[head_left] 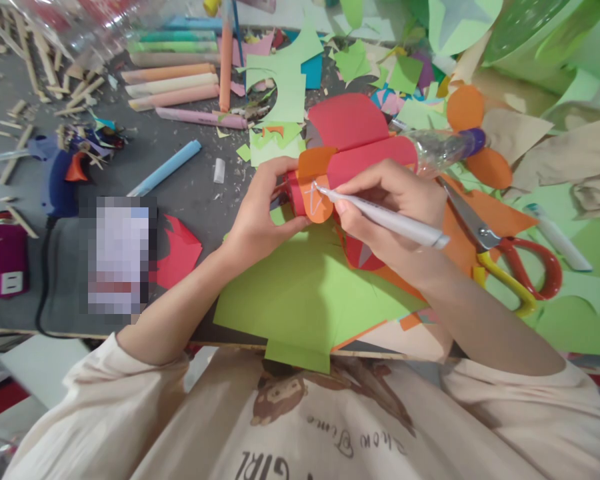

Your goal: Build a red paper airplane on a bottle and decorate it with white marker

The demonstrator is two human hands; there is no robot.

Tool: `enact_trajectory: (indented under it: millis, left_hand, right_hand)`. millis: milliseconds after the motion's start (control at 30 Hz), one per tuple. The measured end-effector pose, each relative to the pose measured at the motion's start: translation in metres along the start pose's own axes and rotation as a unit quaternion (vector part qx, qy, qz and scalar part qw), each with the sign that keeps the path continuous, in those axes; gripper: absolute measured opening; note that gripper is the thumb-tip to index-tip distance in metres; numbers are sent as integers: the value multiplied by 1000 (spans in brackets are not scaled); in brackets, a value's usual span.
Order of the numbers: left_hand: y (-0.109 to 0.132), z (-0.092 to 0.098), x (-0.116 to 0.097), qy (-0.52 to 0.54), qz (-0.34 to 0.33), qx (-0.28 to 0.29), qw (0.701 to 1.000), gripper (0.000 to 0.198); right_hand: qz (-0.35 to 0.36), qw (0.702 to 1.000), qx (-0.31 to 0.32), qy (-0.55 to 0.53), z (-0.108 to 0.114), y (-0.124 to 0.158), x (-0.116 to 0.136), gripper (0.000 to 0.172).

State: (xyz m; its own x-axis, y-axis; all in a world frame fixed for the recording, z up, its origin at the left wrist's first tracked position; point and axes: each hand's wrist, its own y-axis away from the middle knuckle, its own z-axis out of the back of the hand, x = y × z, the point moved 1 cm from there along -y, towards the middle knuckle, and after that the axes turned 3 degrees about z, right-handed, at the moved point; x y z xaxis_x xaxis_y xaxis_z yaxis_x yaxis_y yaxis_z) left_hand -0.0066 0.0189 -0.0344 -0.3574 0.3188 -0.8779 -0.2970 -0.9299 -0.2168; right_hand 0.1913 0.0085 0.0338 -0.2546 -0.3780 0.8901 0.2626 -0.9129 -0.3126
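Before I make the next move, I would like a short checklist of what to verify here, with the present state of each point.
1. Left hand holds the red roll: ok.
2. Right hand grips the white marker: ok.
3. Marker tip is at the orange flap, where pale strokes show: ok.
4. Scissors well away from the right hand: not ok, their blades point toward it, close by.
5. Glue gun cool: cannot tell.

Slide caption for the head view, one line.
Right hand holds a white pen to a marked orange tab; left hand steadies the red paper craft.
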Motion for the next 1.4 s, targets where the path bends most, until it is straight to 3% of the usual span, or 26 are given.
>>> enact_trajectory:
  millis: [367, 700, 1000, 1233, 1400]
  left_hand:
    - [-1, 0, 0, 5, -8, 0, 1000, 59]
    - [-1, 0, 2, 3, -8, 3, 1000, 62]
    - [0, 0, 0, 8, -4, 0, 1000, 62]
    - [-1, -1, 0, 15, -2, 3, 1000, 59]
    - [-1, -1, 1, 14, -3, 1, 1000, 59]
  right_hand:
    - [26, 1000, 11, 4, 1, 1, -4, 24]
    - [33, 998, 23, 48, 1, 0, 0, 24]
    - [3, 995, -64, -82, 1, -1, -10, 38]
    - [-1, 999, -22, -38, -2, 1, -7, 12]
    - [-11, 1000, -1, -28, -4, 0, -5, 14]
